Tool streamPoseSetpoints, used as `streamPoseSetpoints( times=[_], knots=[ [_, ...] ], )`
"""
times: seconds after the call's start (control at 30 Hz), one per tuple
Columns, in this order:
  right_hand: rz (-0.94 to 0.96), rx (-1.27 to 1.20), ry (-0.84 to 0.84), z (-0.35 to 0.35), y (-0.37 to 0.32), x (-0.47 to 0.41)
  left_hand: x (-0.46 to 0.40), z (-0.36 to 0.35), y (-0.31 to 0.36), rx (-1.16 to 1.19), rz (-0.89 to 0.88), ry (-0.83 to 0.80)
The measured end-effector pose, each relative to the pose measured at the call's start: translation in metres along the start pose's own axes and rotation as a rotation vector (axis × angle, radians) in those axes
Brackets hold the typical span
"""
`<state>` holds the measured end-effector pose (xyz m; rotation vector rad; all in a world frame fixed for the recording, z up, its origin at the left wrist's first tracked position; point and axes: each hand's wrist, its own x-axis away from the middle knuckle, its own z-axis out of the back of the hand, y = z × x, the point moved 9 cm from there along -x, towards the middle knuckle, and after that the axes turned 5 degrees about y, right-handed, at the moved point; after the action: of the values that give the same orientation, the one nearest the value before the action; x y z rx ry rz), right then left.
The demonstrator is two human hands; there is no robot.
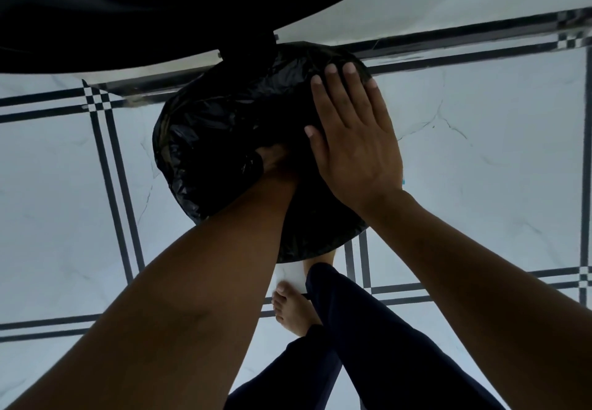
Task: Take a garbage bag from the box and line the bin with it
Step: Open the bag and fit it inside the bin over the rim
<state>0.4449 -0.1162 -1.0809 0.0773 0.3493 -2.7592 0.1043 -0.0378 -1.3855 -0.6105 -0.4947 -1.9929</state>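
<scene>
Below the head camera, the round bin (323, 239) on the tiled floor (480, 159) is draped with a crumpled black garbage bag (224, 114), its mouth facing up. The left hand (275, 161) reaches down inside, grip hidden; the right hand (352, 140) lies flat, fingers spread, on the bag just beside it.

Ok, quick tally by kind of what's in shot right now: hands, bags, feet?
Hands: 2, the right hand flat on top of the black garbage bag, the left hand pushed down inside it, mostly hidden.
Black garbage bag: 1.
Bare foot: 1 clearly in view.
Total: 4.
</scene>
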Motion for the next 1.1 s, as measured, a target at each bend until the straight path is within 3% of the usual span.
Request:
streamPoseSetpoints(
  times=[0.07, 0.1, 0.17, 0.27, 0.33, 0.37, 0.43, 0.5, 0.57, 0.6, 0.7, 0.73, 0.8, 0.87, 0.9, 0.93, 1.03, 1.1],
  knots=[
    [0.0, 0.005, -0.012, 0.0, -0.001, -0.001, 0.008, -0.029, -0.049, -0.073, -0.033, 0.057],
    [0.0, 0.01, -0.021, 0.0, -0.001, -0.001, -0.01, -0.013, -0.031, -0.173, -0.059, 0.077],
    [0.001, 0.016, -0.03, -0.001, 0.0, -0.001, -0.014, -0.013, -0.046, -0.159, -0.072, 0.033],
    [-0.006, 0.012, -0.034, -0.001, 0.0, -0.001, -0.054, 0.11, 0.096, -0.007, -0.286, -0.136],
    [-0.007, 0.015, -0.025, -0.001, -0.001, -0.001, -0.089, 0.203, 0.229, -0.192, -0.49, -0.189],
    [-0.005, 0.021, -0.017, -0.001, -0.001, -0.001, -0.09, 0.217, 0.256, -0.243, -0.523, -0.207],
    [0.006, 0.031, -0.004, -0.001, -0.001, -0.001, -0.085, 0.193, 0.259, -0.585, -0.592, -0.404],
    [0.011, 0.039, 0.007, -0.001, -0.001, -0.001, -0.079, 0.165, 0.225, -0.694, -0.441, -0.426],
    [0.013, 0.04, 0.021, 0.0, -0.001, -0.001, -0.063, 0.137, 0.145, -0.438, -0.148, -0.271],
    [0.014, 0.04, 0.025, 0.001, -0.001, 0.0, -0.045, 0.101, 0.095, -0.213, -0.041, -0.287],
    [0.016, 0.037, 0.022, 0.001, -0.003, -0.001, 0.024, -0.018, -0.031, -0.186, -0.166, -0.049],
    [0.012, 0.037, 0.019, 0.002, -0.003, -0.001, 0.023, -0.029, -0.037, -0.173, -0.184, -0.049],
    [0.006, 0.036, 0.013, 0.002, -0.003, -0.001, -0.017, 0.057, 0.065, -0.182, -0.333, -0.08],
    [0.004, 0.035, 0.009, 0.003, -0.002, -0.001, -0.05, 0.177, 0.204, -0.372, -0.684, 0.001],
    [0.006, 0.03, 0.008, 0.002, -0.002, -0.001, -0.057, 0.214, 0.275, -0.41, -0.782, -0.074],
    [0.005, 0.027, 0.008, 0.002, -0.002, -0.001, -0.062, 0.227, 0.303, -0.463, -0.711, -0.163],
    [0.006, 0.037, 0.009, -0.007, -0.001, 0.004, -0.077, 0.21, 0.275, -0.585, -0.554, -0.248],
    [0.01, 0.041, 0.006, -0.008, -0.001, 0.006, -0.076, 0.194, 0.258, -0.63, -0.556, -0.33]
  ],
)
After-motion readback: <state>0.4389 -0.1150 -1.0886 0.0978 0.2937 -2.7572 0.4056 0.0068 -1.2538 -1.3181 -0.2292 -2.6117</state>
